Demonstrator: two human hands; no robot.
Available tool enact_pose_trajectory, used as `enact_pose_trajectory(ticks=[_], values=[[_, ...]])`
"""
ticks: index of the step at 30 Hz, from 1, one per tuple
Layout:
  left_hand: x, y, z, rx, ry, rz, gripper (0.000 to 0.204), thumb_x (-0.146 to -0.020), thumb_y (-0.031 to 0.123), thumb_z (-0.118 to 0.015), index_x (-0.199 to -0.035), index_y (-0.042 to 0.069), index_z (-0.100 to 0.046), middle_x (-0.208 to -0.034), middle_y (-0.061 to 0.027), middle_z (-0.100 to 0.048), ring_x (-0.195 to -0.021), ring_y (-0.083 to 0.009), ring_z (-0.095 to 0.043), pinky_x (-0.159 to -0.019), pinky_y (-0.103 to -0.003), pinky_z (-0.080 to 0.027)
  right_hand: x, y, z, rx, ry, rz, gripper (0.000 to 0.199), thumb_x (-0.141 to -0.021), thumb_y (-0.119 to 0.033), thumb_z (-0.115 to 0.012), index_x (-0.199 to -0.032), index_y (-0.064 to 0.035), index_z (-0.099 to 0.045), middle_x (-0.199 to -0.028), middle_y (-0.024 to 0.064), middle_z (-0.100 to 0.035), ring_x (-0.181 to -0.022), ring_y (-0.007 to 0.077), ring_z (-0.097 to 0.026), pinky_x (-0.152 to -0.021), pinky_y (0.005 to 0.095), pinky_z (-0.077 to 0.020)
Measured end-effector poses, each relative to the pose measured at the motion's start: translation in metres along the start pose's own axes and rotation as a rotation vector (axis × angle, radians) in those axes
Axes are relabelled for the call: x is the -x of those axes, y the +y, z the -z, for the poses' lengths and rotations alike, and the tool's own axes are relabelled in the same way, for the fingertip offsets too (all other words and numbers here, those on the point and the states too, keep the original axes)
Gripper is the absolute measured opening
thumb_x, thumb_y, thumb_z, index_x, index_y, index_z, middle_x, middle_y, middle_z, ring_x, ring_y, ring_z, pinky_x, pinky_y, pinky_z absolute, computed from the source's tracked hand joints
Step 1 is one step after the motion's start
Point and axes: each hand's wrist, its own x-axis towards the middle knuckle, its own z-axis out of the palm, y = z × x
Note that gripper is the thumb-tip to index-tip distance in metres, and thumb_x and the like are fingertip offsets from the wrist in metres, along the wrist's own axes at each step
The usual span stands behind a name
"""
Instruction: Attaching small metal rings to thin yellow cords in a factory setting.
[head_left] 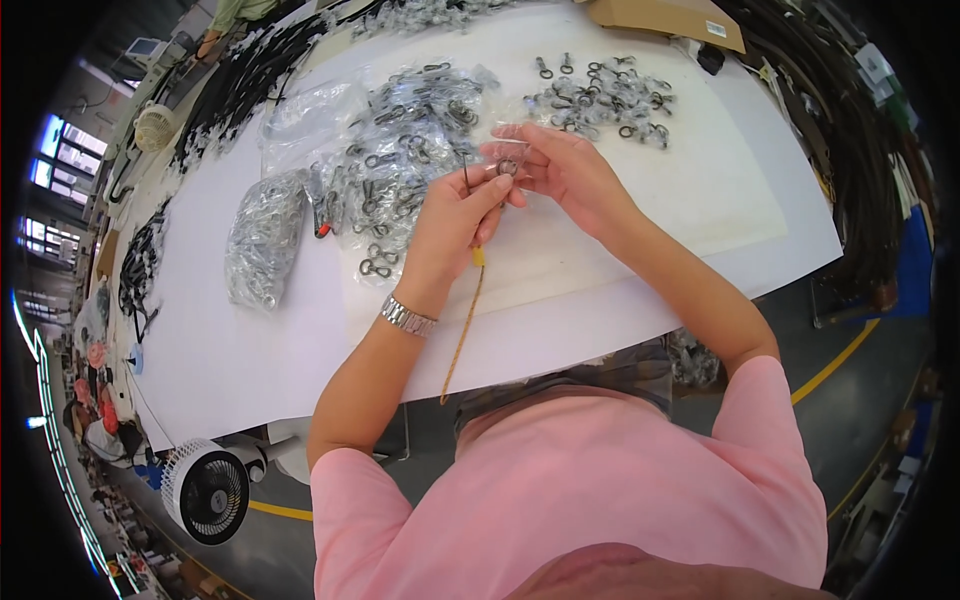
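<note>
My left hand (pixel 458 212) is closed, thumb and finger pinching a small dark metal ring hook (pixel 507 167) in clear plastic wrap. From the same hand a thin dark shaft (pixel 464 168) sticks up, and below it shows a yellow end (pixel 478 257) with a tan cord hanging past the table edge; this may be one slim tool. The curved fingers of my right hand (pixel 575 180) hold the wrap from the other side. Just beyond my left hand spreads a heap of plastic-wrapped metal hooks (pixel 405 140). A smaller group of wrapped hooks (pixel 605 95) lies beyond my right hand.
A stuffed clear plastic bag (pixel 266 240) lies left on the white table (pixel 240 360), beside a red-tipped tool (pixel 322 229). Dark straps (pixel 245 90) line the far left, brown straps (pixel 840 150) the right. A cardboard box (pixel 665 22) sits far back. A fan (pixel 207 490) stands near left.
</note>
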Motion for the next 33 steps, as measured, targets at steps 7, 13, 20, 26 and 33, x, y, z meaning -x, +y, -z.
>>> enact_pose_trajectory(ticks=[7, 13, 20, 26, 33], values=[[0.001, 0.003, -0.003, -0.102, 0.036, -0.024, 0.016, -0.102, 0.015, -0.065, -0.107, 0.0, -0.068, -0.09, -0.0084, -0.075, -0.05, -0.0022, -0.043, -0.045, -0.018, -0.029, 0.002, 0.006, 0.015, 0.163, -0.099, -0.069, 0.037, -0.106, -0.03, -0.059, -0.119, 0.0026, -0.07, -0.114, 0.0101, -0.074, -0.105, 0.0161, -0.07, -0.094, 0.0319, -0.055], [0.0, 0.009, 0.003, -0.03, 0.161, -0.076, 0.022, -0.099, 0.019, -0.071, -0.111, 0.0, -0.071, -0.089, -0.0054, -0.076, -0.052, -0.002, -0.044, -0.045, -0.018, -0.029, 0.006, 0.001, 0.009, 0.047, 0.121, -0.045, 0.031, -0.106, -0.031, -0.06, -0.111, -0.0025, -0.073, -0.117, 0.0089, -0.075, -0.108, 0.0153, -0.07, -0.099, 0.0311, -0.0528], [0.007, 0.017, 0.004, -0.036, 0.215, -0.074, 0.02, -0.099, 0.016, -0.07, -0.11, 0.0, -0.074, -0.093, -0.0023, -0.074, -0.059, -0.0001, -0.046, -0.047, -0.017, -0.028, 0.006, 0.004, 0.009, 0.044, 0.102, -0.015, 0.031, -0.103, -0.032, -0.065, -0.113, -0.0033, -0.072, -0.114, 0.0076, -0.075, -0.109, 0.0169, -0.071, -0.097, 0.0312, -0.0539], [0.008, 0.015, -0.004, -0.064, 0.245, -0.129, 0.019, -0.099, 0.014, -0.069, -0.112, 0.0, -0.074, -0.091, -0.0038, -0.075, -0.059, 0.0001, -0.048, -0.048, -0.016, -0.031, 0.007, 0.01, 0.008, 0.054, 0.105, -0.015, 0.033, -0.102, -0.033, -0.067, -0.113, -0.0027, -0.072, -0.111, 0.0072, -0.075, -0.103, 0.0165, -0.071, -0.095, 0.031, -0.0549], [0.007, 0.009, -0.008, -0.084, 0.283, -0.222, 0.016, -0.099, 0.01, -0.066, -0.112, 0.001, -0.066, -0.088, -0.0068, -0.078, -0.053, -0.0019, -0.048, -0.047, -0.018, -0.035, 0.007, 0.015, 0.004, 0.086, 0.121, 0.006, 0.032, -0.103, -0.032, -0.067, -0.113, -0.0013, -0.071, -0.108, 0.0086, -0.075, -0.099, 0.0167, -0.072, -0.093, 0.0306, -0.0567]])
